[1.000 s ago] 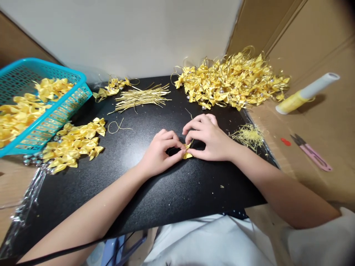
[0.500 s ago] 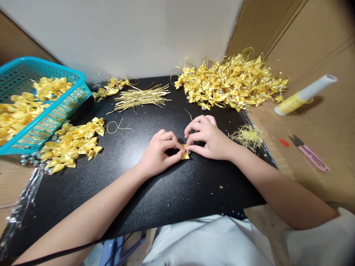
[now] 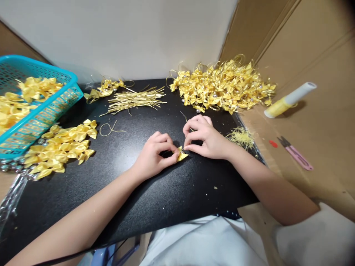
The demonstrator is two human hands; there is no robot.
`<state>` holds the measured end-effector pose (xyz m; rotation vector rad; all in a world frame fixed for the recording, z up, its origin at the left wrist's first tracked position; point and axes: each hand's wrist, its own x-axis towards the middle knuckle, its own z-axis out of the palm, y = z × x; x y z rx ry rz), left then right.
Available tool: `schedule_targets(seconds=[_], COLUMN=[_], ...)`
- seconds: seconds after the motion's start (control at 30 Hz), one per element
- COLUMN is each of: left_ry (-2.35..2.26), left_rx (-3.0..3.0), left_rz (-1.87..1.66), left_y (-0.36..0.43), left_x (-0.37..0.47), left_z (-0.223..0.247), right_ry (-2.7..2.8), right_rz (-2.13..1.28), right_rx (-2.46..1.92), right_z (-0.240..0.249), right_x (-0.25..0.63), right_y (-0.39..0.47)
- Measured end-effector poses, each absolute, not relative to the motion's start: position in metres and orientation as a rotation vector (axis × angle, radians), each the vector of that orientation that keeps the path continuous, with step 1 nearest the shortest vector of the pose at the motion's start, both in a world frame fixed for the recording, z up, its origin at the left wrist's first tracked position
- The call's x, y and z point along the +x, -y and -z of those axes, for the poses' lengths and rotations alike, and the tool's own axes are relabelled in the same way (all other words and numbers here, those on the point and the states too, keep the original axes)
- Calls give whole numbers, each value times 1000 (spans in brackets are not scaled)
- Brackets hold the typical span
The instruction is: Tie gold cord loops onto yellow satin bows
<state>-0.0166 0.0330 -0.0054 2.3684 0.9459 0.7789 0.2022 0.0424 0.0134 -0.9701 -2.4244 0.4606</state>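
The black tabletop (image 3: 133, 207) is crossed by both forearms, and near its far edge a bundle of gold cords (image 3: 138, 99) is laid, by which the other places are given. To the right of the bundle, the far corner is covered by a heap of gold-looped bows (image 3: 222, 88); to its left, a turquoise basket (image 3: 39, 112) is stood with more bows inside. On the near side of the bundle and to its right, the left hand (image 3: 155, 153) and the right hand (image 3: 203, 137) are set almost facing each other. Between their fingertips, also nearer the body than the bundle, a single yellow bow (image 3: 182, 156) is held: it is clamped by the left thumb and fingers and lies straight off their tips, so the left hand is the nearer one. Its free tip is pointed rightward and slightly toward the body, just below the right fingertips; its long axis is only partly shown. The right thumb and forefinger are brought together beside it, apparently on a thin thread, though this is too small to be made out surely. Compared with a second ago, more of the bow is left uncovered, and the whole view has been shifted rightward.
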Motion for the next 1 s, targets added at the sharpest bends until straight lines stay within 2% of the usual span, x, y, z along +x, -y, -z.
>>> schedule_targets(seconds=[0.2, 0.33, 0.5, 0.67, 0.73, 1.0], left_ry=[-954, -942, -923, -892, -889, -871], left_rx=[2382, 2407, 2420, 2397, 2392, 2355], left_rz=[-767, -752, -752, -761, -757, -695], left_y=[-34, -35, -36, -34, -34, -33], left_x=[-16, -17, -18, -16, -15, -20], left_z=[5, 5, 8, 6, 5, 4], right_ry=[2460, 2453, 1982, 1572, 1577, 1725], right_rz=[-416, -260, 81, 537, 529, 471], right_rx=[-973, -1127, -1591, -2303, -2451, -2359], right_z=[-11, -22, -31, -9, 0, 13], right_x=[201, 214, 292, 379, 394, 415], right_y=[-47, -42, 13, 79, 89, 84])
